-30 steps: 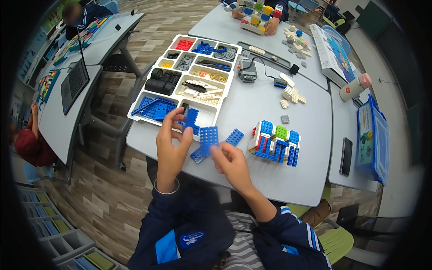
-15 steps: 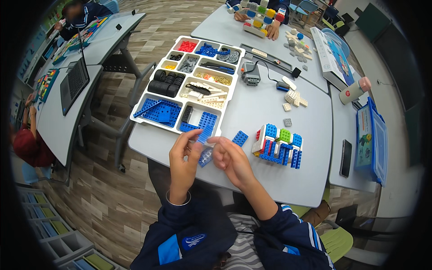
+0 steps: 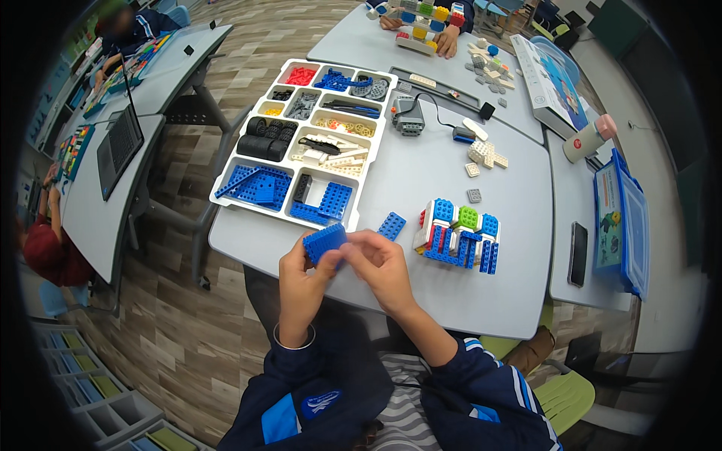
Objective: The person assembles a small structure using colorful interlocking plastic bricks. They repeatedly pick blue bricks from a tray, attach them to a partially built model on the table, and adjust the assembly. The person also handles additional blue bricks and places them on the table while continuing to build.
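My left hand (image 3: 302,284) grips a blue studded building plate (image 3: 324,241) between thumb and fingers, just off the front edge of the parts tray. My right hand (image 3: 382,269) is closed, its fingertips pinching the plate's right edge. On the table past my right fingers lies a small blue plate (image 3: 391,225). Further right stands a built block (image 3: 457,234) of white, blue, green and red bricks. The sorting tray (image 3: 213,197) holds blue plates, white beams, black wheels, gears and small red and grey pieces in its compartments.
Beyond the block are loose white and grey bricks (image 3: 487,154) and a grey motor box (image 3: 408,116) with a cable. A phone (image 3: 577,254), a bottle (image 3: 590,140) and a blue lidded bin (image 3: 623,225) stand right. Across the table, another person's hands (image 3: 449,41) hold a brick model.
My right hand has come in from pointing beside the plate to pinch its edge. The plate has turned to show its broad face. A blue piece below my hands no longer shows.
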Motion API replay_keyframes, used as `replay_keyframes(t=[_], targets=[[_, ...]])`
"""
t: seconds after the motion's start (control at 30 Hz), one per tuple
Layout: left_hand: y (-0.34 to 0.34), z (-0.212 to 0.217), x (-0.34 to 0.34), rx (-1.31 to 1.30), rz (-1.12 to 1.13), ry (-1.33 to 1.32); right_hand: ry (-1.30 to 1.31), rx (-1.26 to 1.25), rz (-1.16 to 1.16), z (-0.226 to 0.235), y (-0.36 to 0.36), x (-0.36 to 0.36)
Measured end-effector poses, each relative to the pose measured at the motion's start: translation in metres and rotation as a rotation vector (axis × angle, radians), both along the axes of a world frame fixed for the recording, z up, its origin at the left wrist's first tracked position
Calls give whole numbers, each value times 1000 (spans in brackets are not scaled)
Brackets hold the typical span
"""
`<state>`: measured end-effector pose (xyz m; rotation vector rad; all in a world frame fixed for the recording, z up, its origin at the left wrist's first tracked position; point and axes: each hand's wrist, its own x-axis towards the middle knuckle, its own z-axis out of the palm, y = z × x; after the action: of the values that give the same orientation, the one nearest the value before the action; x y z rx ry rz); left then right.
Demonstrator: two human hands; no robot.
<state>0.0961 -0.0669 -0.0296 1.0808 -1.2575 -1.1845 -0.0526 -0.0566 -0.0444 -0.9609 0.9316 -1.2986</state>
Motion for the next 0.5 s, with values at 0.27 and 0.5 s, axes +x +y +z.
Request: replay_keyframes(t=[0.27,0.5], targets=[[7,6,1,11,-94,67,49,-93,-59,19,13,-5],[17,-3,2,-90,-145,333,345,-98,127,65,26,-23]])
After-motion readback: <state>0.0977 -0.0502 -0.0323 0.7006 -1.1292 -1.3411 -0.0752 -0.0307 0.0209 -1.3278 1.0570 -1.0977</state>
